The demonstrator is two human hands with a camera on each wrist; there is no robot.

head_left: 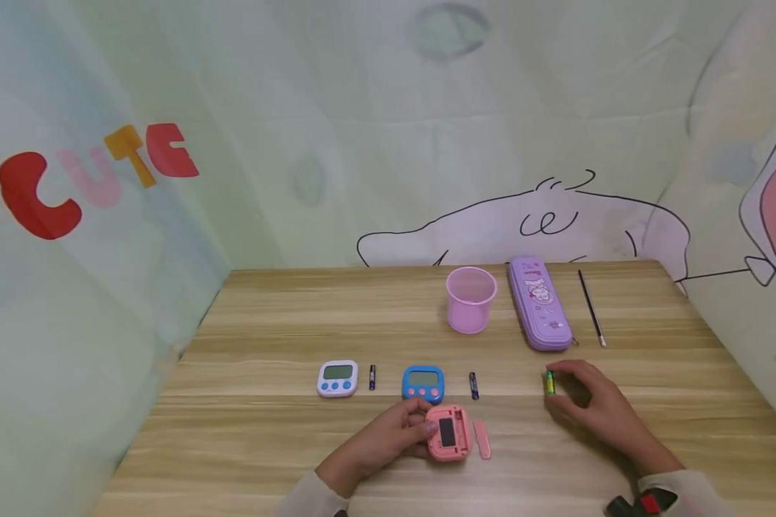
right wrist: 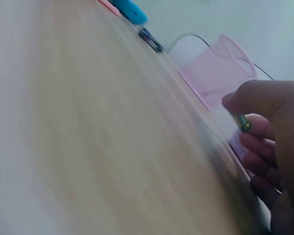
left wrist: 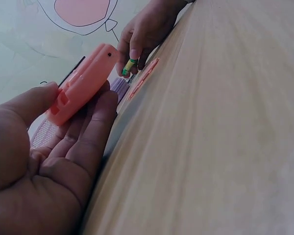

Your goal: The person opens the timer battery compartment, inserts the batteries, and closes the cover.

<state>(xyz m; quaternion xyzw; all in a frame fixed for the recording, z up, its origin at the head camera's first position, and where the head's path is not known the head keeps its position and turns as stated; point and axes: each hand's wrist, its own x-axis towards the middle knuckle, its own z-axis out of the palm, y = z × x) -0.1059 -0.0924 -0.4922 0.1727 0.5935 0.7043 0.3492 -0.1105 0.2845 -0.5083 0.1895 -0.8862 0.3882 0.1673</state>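
My left hand (head_left: 397,434) holds a pink digital timer (head_left: 449,433), its back up and its battery slot uncovered. In the left wrist view the thumb and fingers grip the pink timer (left wrist: 83,85) by its edges, lifted off the table. The pink battery cover (head_left: 482,439) lies just right of the timer. Farther right, my right hand (head_left: 598,409) pinches a green and yellow battery (head_left: 550,383) between thumb and fingers. The same battery (right wrist: 242,122) shows partly behind the thumb in the right wrist view.
A white timer (head_left: 338,378) and a blue timer (head_left: 423,384) lie on the wooden table (head_left: 265,445), each with a dark battery (head_left: 372,377) to its right. Farther back are a pink cup (head_left: 470,301), a purple pencil case (head_left: 539,305) and a black pencil (head_left: 592,309).
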